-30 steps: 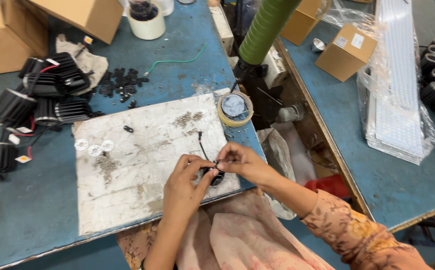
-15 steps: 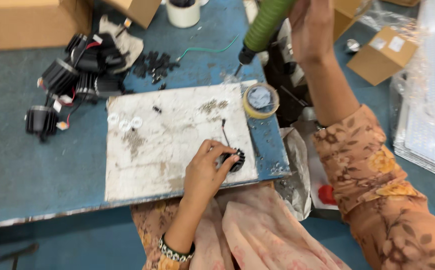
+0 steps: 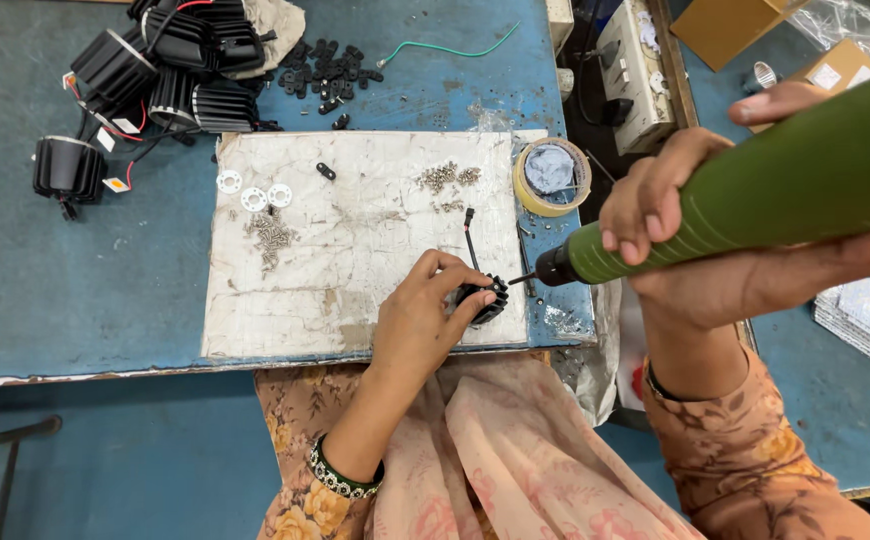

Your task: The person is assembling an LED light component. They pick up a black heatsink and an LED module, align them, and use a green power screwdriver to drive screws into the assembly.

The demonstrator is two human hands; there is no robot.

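Blue table (image 3: 75, 300), worn and scuffed, filling most of the view. On it, a white board (image 3: 355, 250), stained and chipped, lying flat near the front edge. Upper left, beside the board: a cluster of black finned housings (image 3: 170, 65) with red and black leads, one more standing apart at the far left. From the right, a green power screwdriver (image 3: 755, 200), thick-bodied, held nearly level, black nose and thin bit aimed leftward at the board's lower right corner. Right hand (image 3: 695, 230) wrapped around that green barrel, fingers curled over the top, gripping firmly. Left hand (image 3: 425, 315) resting on the board, fingers closed around a small black finned heat sink (image 3: 485, 298), pinning it down just beside the bit tip; bit and part very near, contact too fine to tell. Short black wire (image 3: 470, 235) rising from the part across the board. Roll of yellowish tape (image 3: 552, 175) just off the board's upper right corner. Pile of small black clips (image 3: 330, 65) above the board, with a green wire (image 3: 445, 48) near it. Three white washers (image 3: 253, 192) at the board's left, touching or nearly so. Two heaps of small screws (image 3: 445, 178), one at top right, one below the washers.
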